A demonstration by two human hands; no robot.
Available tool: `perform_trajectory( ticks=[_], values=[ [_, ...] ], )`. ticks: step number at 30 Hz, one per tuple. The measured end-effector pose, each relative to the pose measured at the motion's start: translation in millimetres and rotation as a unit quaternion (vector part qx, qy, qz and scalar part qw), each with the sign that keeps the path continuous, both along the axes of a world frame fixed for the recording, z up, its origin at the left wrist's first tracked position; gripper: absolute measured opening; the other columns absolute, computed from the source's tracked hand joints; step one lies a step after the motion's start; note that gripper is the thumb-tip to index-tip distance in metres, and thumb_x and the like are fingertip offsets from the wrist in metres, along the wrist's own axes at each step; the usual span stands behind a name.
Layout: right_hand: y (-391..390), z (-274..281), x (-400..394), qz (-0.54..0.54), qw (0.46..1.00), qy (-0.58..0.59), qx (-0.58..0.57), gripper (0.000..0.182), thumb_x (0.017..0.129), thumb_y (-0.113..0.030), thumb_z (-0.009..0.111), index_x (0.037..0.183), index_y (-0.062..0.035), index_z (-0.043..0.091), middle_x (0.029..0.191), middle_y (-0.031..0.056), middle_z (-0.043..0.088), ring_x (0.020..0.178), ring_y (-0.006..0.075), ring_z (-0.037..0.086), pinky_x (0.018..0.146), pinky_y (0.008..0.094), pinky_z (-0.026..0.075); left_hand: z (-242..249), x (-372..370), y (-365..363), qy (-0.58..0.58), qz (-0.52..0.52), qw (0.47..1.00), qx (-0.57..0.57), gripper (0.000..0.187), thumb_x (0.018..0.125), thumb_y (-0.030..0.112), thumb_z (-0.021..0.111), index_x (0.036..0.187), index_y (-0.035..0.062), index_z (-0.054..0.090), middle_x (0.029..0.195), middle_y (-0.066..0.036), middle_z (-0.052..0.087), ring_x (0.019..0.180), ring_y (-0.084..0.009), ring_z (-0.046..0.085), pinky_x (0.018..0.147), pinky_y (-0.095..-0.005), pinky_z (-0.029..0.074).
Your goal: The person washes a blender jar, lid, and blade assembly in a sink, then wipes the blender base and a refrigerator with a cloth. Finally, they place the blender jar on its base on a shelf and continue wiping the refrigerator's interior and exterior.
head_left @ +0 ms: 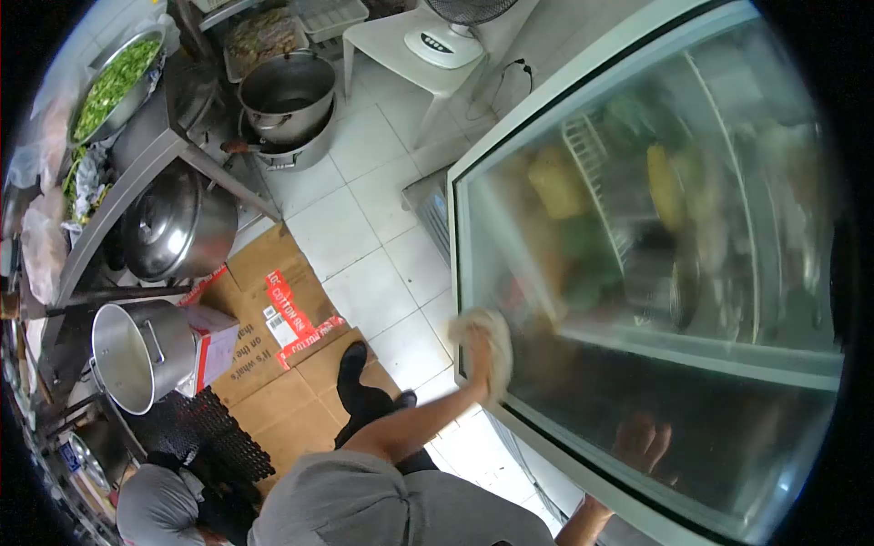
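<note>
My left hand (479, 353) presses a pale, bunched cloth (496, 344) against the lower left edge of a glass fridge door (453, 246), fingers closed over it. The cloth overlaps both frame and glass. My right forearm passes behind the door's lower frame. My right hand (642, 442) shows blurred through the dark lower glass, its fingers stretched out and holding nothing visible. Behind the glass stand shelves with a white wire rack (596, 187) and blurred yellow and green items.
Flattened cardboard (273, 318) covers the floor by my feet. To the left are a tall open pot (127, 359), a lidded pot (182, 223) and a bowl of chopped greens (118, 86). A person (159, 510) bends at lower left. A fan (443, 45) sits on a white chair (387, 41).
</note>
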State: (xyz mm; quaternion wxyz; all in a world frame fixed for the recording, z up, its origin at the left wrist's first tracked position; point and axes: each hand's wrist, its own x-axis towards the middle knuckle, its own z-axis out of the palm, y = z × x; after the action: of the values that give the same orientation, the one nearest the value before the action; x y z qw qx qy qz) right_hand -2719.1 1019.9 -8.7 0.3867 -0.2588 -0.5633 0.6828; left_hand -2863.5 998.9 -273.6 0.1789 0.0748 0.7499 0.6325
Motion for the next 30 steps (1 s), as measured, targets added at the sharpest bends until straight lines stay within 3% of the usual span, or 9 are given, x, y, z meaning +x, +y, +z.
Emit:
perform_trajectory(
  ticks=[7, 8, 9, 10, 15, 19, 23, 26, 30],
  values=[
    [6, -9, 11, 0.047, 0.999, 0.009, -0.015, 0.076, 0.082, -0.066, 0.022, 0.136, -0.0127, 0.027, 0.130, 0.0161, 0.036, 0.122, 0.0331, 0.033, 0.102, 0.0512, 0.020, 23, -164, 58, 0.034, 0.001, 0.999, 0.009, 0.055, 0.093, 0.027, 0.036, 0.135, -0.0050, 0.021, 0.140, -0.024, 0.021, 0.130, -0.0370, 0.019, 0.102, -0.0537, 0.017],
    [9, -9, 12, 0.076, 0.997, 0.004, 0.000, 0.075, 0.083, -0.066, 0.020, 0.136, -0.0125, 0.027, 0.130, 0.0155, 0.037, 0.122, 0.0315, 0.034, 0.103, 0.0490, 0.021, -27, -194, 81, -0.027, 0.032, 0.999, 0.021, 0.054, 0.094, 0.029, 0.032, 0.136, -0.0025, 0.022, 0.140, -0.021, 0.024, 0.130, -0.0305, 0.023, 0.103, -0.0472, 0.021],
    [11, -9, 13, 0.105, 0.994, -0.001, 0.013, 0.075, 0.085, -0.065, 0.018, 0.137, -0.0123, 0.027, 0.131, 0.0149, 0.039, 0.122, 0.0299, 0.036, 0.103, 0.0467, 0.022, -92, -229, 92, -0.140, 0.026, 0.986, 0.090, 0.054, 0.096, 0.037, 0.025, 0.141, 0.0080, 0.017, 0.146, -0.010, 0.018, 0.135, -0.0222, 0.013, 0.108, -0.0406, -0.001],
    [11, -11, 15, 0.097, 0.995, 0.011, -0.009, 0.074, 0.085, -0.065, 0.018, 0.136, -0.0123, 0.028, 0.130, 0.0151, 0.039, 0.122, 0.0296, 0.036, 0.103, 0.0470, 0.022, -141, -258, 109, -0.210, -0.028, 0.952, 0.222, 0.050, 0.095, 0.029, 0.030, 0.137, 0.0028, 0.025, 0.136, -0.012, 0.033, 0.120, -0.0233, 0.036, 0.099, -0.0302, 0.028],
    [2, -19, 20, -0.012, 0.998, 0.019, -0.057, 0.074, 0.081, -0.067, 0.020, 0.130, -0.0134, 0.036, 0.126, 0.0152, 0.039, 0.119, 0.0302, 0.036, 0.101, 0.0537, 0.021, -232, -222, 122, -0.283, 0.056, 0.874, 0.391, 0.055, 0.095, 0.040, 0.024, 0.138, 0.0058, 0.023, 0.137, -0.008, 0.033, 0.122, -0.0197, 0.036, 0.103, -0.0277, 0.024],
    [0, -24, 14, -0.040, 0.999, -0.023, -0.024, 0.069, 0.084, -0.063, 0.017, 0.125, -0.0133, 0.042, 0.122, 0.0159, 0.044, 0.116, 0.0329, 0.039, 0.099, 0.0554, 0.026, 26, -150, 76, 0.017, -0.001, 0.988, 0.152, 0.052, 0.088, 0.024, 0.037, 0.134, -0.0002, 0.028, 0.135, -0.014, 0.034, 0.122, -0.0237, 0.035, 0.103, -0.0299, 0.024],
    [-14, -17, 3, 0.047, 0.997, 0.042, -0.052, 0.069, 0.086, -0.061, 0.026, 0.131, -0.0102, 0.036, 0.130, 0.0128, 0.038, 0.120, 0.0289, 0.035, 0.103, 0.0475, 0.021, 224, -42, -12, 0.362, -0.111, 0.923, -0.067, 0.052, 0.082, 0.009, 0.049, 0.129, -0.0061, 0.033, 0.133, -0.020, 0.035, 0.123, -0.0277, 0.034, 0.102, -0.0321, 0.025],
    [-13, -27, 3, 0.099, 0.987, 0.114, -0.049, 0.070, 0.086, -0.063, 0.024, 0.131, -0.0096, 0.034, 0.132, 0.0138, 0.035, 0.122, 0.0282, 0.034, 0.104, 0.0483, 0.021, 173, -13, -22, 0.296, -0.081, 0.951, 0.031, 0.050, 0.076, 0.004, 0.052, 0.123, -0.0063, 0.040, 0.131, -0.022, 0.035, 0.123, -0.0300, 0.034, 0.102, -0.0341, 0.025],
    [-18, -22, -9, 0.039, 0.996, -0.049, 0.067, 0.067, 0.086, -0.058, 0.031, 0.130, -0.0080, 0.035, 0.124, 0.0160, 0.044, 0.118, 0.0284, 0.039, 0.100, 0.0439, 0.028, -17, -7, 11, 0.067, -0.023, 0.997, 0.009, 0.044, 0.080, 0.007, 0.047, 0.123, -0.0045, 0.041, 0.132, -0.019, 0.036, 0.123, -0.0285, 0.034, 0.102, -0.0335, 0.026]
  ],
)
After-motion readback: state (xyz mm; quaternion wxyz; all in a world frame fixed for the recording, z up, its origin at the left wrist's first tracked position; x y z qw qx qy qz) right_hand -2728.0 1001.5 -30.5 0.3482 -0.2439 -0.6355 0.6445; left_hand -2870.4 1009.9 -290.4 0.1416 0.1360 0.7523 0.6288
